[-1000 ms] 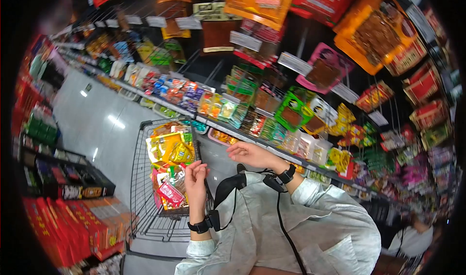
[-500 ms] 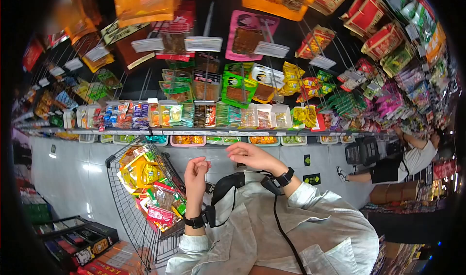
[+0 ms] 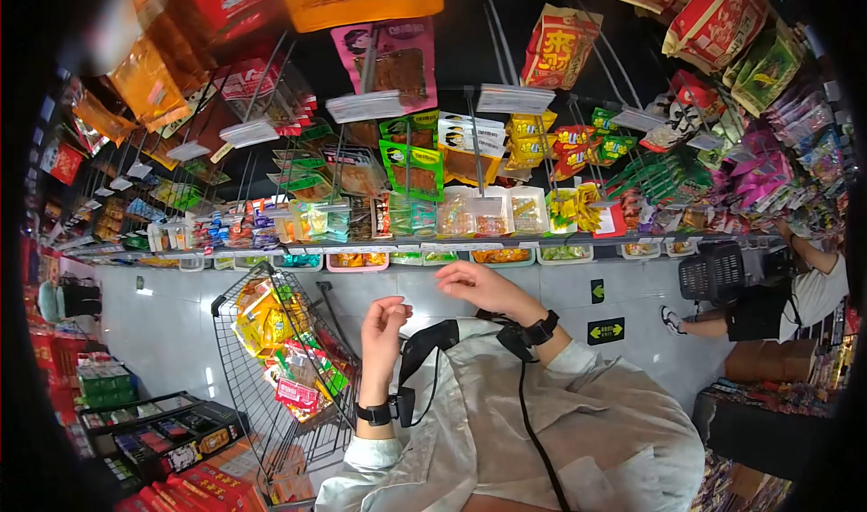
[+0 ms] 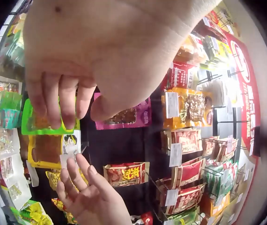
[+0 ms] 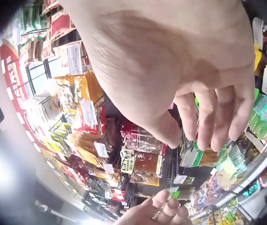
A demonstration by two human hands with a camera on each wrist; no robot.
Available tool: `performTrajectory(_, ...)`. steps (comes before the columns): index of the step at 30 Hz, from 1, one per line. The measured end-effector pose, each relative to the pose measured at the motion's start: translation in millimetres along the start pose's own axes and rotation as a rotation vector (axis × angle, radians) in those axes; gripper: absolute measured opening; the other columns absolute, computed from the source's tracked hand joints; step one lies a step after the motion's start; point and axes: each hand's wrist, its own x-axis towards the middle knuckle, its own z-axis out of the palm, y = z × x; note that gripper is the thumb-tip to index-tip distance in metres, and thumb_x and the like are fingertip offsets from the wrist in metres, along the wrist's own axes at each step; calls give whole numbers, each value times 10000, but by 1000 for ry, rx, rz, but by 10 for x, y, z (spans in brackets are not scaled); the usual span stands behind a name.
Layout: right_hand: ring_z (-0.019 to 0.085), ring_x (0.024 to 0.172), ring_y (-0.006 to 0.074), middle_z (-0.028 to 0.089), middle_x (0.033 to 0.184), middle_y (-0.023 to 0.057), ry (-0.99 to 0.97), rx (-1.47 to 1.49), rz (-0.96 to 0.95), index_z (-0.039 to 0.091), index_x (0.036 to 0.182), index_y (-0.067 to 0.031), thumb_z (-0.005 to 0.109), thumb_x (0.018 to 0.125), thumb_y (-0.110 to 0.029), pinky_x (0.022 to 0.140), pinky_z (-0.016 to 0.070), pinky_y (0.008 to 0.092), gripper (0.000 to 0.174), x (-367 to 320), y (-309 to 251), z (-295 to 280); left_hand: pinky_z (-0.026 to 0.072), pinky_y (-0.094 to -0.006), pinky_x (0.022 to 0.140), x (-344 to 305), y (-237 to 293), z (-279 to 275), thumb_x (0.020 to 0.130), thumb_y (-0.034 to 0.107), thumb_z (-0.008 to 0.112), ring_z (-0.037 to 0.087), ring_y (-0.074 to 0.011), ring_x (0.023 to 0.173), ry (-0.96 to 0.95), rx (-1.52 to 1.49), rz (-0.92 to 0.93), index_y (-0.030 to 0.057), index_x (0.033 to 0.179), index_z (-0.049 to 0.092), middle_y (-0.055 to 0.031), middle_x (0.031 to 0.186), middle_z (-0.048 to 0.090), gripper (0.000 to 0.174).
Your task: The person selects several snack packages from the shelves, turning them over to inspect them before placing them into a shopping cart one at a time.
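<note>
Both hands hang in front of the body with nothing in them. My left hand (image 3: 384, 331) is held up beside the shopping cart, its fingers loosely bent. Palm down, my right hand (image 3: 488, 291) reaches across in front of the shelf with relaxed fingers. The shopping cart (image 3: 237, 399) stands to the left, carrying a yellow snack packet (image 3: 271, 324) and a red-and-white packet (image 3: 296, 393) among others. In the left wrist view, a pink packet (image 4: 128, 119) and a green packet (image 4: 30, 119) hang behind the left fingers, apart from them.
A shelf edge (image 3: 452, 244) runs across the front, with hanging snack packets above and low bins (image 3: 501, 256) beneath. At right, a person (image 3: 817, 291) stands near a black basket (image 3: 711, 279). A dark display stand (image 3: 185, 435) is at lower left.
The head view has turned, so the shelf now runs level across the front and the person at right has come into view. Both hands keep nearly the same relaxed pose, empty throughout.
</note>
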Motion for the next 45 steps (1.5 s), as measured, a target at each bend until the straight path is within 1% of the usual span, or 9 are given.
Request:
performTrajectory(5, 642, 1077, 143, 670, 1159, 79, 32, 43, 28, 595, 1260, -11, 628, 1007, -123, 928, 507, 287, 279, -186, 122, -553, 497, -288, 895, -18, -73, 470, 1015, 105, 561, 652, -144, 977, -44, 84, -31, 14, 1179, 614, -72, 1027, 701, 195)
performTrajectory(8, 644, 1076, 147, 669, 1157, 83, 45, 31, -14, 593, 1258, -3, 619, 1010, -112, 930, 510, 286, 272, -221, 118, -748, 496, -283, 894, 42, -52, 652, 1018, 109, 564, 653, -139, 976, -67, 97, -46, 15, 1184, 612, -67, 1033, 702, 196)
performTrajectory(13, 644, 1043, 149, 674, 1159, 77, 109, 57, 13, 590, 1252, -9, 596, 1017, -108, 916, 513, 297, 255, -222, -26, -827, 496, -271, 894, 202, 91, 864, 1021, 132, 585, 650, -135, 975, -131, 128, -33, 8, 1191, 607, -64, 1033, 699, 212)
performTrajectory(19, 634, 1065, 143, 683, 1159, 60, 91, 27, 57, 588, 1261, -34, 589, 1022, -140, 904, 498, 296, 262, -10, -156, -726, 490, -271, 908, 354, 181, 837, 1022, 134, 589, 636, -125, 1006, -177, 95, -51, 1, 1202, 598, -61, 1037, 693, 224)
performTrajectory(24, 640, 1037, 135, 679, 1129, 58, 163, 36, 40, 603, 1232, -9, 621, 1004, -124, 899, 503, 279, 256, 337, -161, -465, 484, -273, 923, 580, 188, 313, 1023, 134, 588, 639, -131, 1005, -263, 72, -42, 0, 1210, 595, -62, 1037, 694, 230)
performTrajectory(30, 630, 1007, 118, 686, 1124, 44, 226, 26, 88, 606, 1246, -37, 623, 1004, -123, 871, 499, 271, 257, 754, -323, 51, 495, -270, 883, 1020, 323, -660, 1010, 90, 578, 647, -125, 979, -193, 42, 14, 5, 1185, 599, -63, 1006, 704, 196)
performTrajectory(34, 629, 1000, 104, 688, 1118, 34, 256, 5, 81, 608, 1255, -49, 637, 1006, -154, 859, 502, 261, 272, 1047, -453, 320, 504, -276, 886, 1197, 373, -1170, 1006, 93, 587, 661, -135, 965, -158, -73, 38, 13, 1177, 603, -68, 1004, 706, 189)
performTrajectory(40, 641, 977, 97, 691, 1089, 28, 345, -79, 17, 628, 1227, -51, 621, 1016, -161, 856, 510, 254, 238, 1386, -735, 545, 514, -274, 875, 1321, 321, -1523, 1004, 95, 599, 669, -135, 942, -152, -110, 19, 12, 1152, 618, -70, 987, 707, 171)
performTrajectory(45, 658, 953, 116, 693, 1087, 57, 470, -13, -179, 619, 1205, -11, 604, 1018, -116, 868, 530, 262, 215, 1552, -994, 430, 507, -260, 863, 1464, 483, -1472, 1001, 100, 609, 664, -121, 936, -185, -16, 81, 12, 1155, 613, -53, 994, 707, 177)
